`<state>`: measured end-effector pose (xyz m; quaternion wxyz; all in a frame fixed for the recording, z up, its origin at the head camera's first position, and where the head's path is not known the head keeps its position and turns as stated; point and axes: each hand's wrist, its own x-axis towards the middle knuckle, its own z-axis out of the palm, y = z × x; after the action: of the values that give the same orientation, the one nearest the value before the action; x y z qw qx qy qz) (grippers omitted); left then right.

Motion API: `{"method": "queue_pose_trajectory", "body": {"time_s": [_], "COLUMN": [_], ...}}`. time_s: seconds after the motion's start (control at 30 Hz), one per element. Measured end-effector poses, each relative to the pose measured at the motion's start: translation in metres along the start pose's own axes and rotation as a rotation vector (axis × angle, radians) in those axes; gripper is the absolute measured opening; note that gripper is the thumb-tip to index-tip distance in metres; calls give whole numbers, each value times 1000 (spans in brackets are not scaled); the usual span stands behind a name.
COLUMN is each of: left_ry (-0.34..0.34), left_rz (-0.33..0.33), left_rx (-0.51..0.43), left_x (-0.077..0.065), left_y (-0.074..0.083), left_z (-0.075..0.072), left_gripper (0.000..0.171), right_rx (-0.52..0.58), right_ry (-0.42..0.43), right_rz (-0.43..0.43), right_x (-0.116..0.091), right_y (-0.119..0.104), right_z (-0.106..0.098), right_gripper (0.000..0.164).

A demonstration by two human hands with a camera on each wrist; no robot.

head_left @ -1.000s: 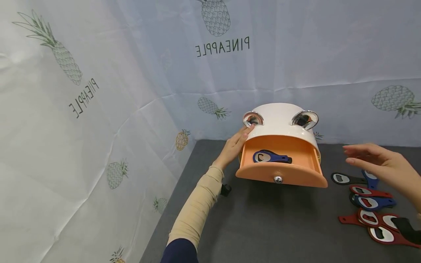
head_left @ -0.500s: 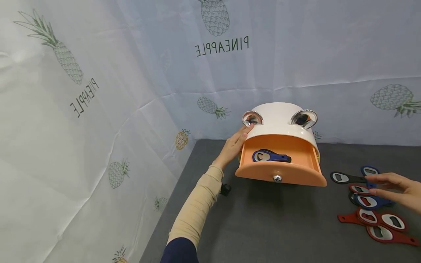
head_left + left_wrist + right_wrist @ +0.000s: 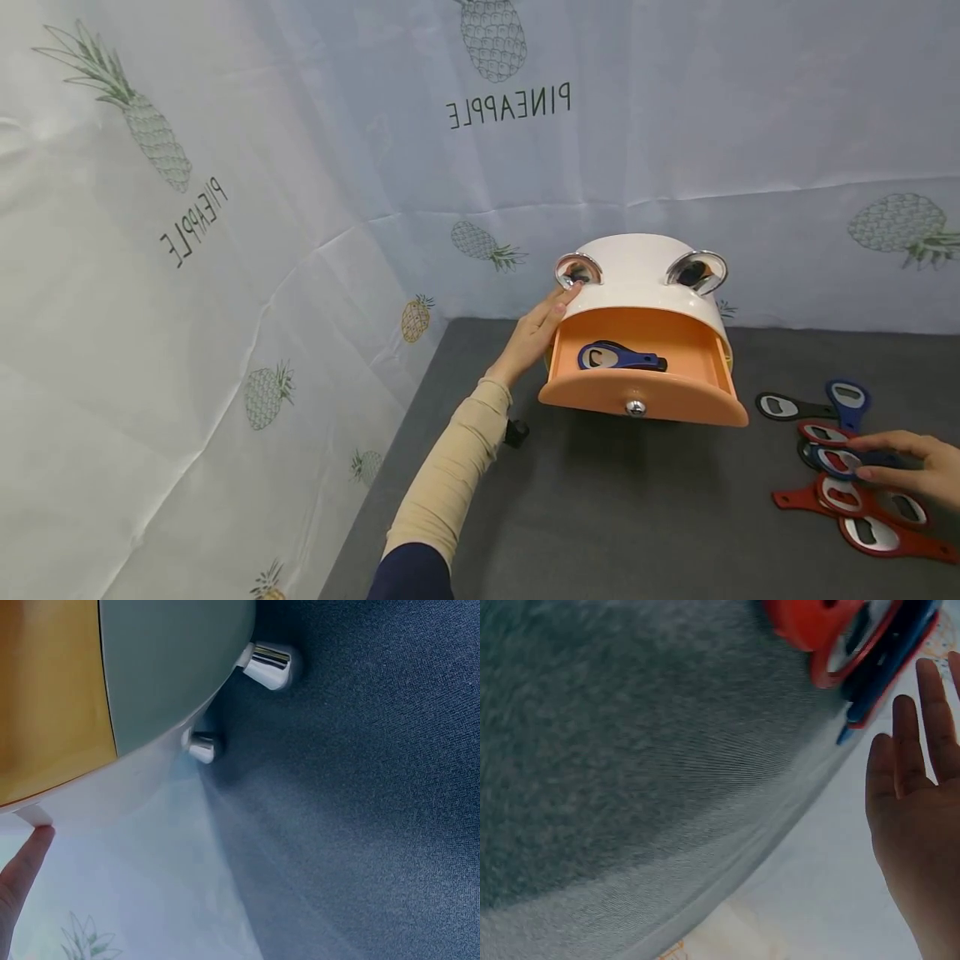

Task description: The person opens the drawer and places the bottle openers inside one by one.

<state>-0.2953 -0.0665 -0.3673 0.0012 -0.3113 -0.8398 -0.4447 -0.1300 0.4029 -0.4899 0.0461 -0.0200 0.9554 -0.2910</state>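
My left hand [image 3: 528, 337] rests with straight fingers against the left side of a white drawer box [image 3: 633, 267]; in the left wrist view a fingertip [image 3: 43, 834] touches its side. The orange drawer [image 3: 645, 398] is pulled out and holds a blue bottle opener [image 3: 611, 357] with a dark one partly hidden beneath. At the right, my right hand [image 3: 918, 467] is over the pile, thumb and forefinger apart at either side of another blue bottle opener [image 3: 838, 462]. Its other fingers [image 3: 904, 742] extend straight in the right wrist view.
Red bottle openers [image 3: 870, 535] overlap at the front right. A black opener [image 3: 780, 407] and a blue one [image 3: 849, 396] lie behind the pile. Two silver eye-shaped rings [image 3: 696, 272] stick up from the box. Pineapple-print cloth [image 3: 375, 167] hangs behind the grey table [image 3: 600, 517].
My right hand has come down and towards me from above the table to the blue bottle opener in the pile. My left hand, the box and its drawer have stayed put.
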Motion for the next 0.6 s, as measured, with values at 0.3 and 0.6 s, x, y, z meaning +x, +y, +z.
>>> {"method": "queue_pose_trajectory", "body": {"time_s": [0.3,0.6], "left_ry": [6,6], "left_rz": [15,11], "left_rx": [8,9], "left_x": [0,-1], "left_y": [-1,-2], "left_z": [2,1], "left_gripper": [44,45], "right_rx": [-99,-226], "right_ry": [58,65], "right_rz": [-15,-27], "right_x": [4,6], "right_y": [12,11], "right_z": [5,5], "right_gripper": [58,68]}}
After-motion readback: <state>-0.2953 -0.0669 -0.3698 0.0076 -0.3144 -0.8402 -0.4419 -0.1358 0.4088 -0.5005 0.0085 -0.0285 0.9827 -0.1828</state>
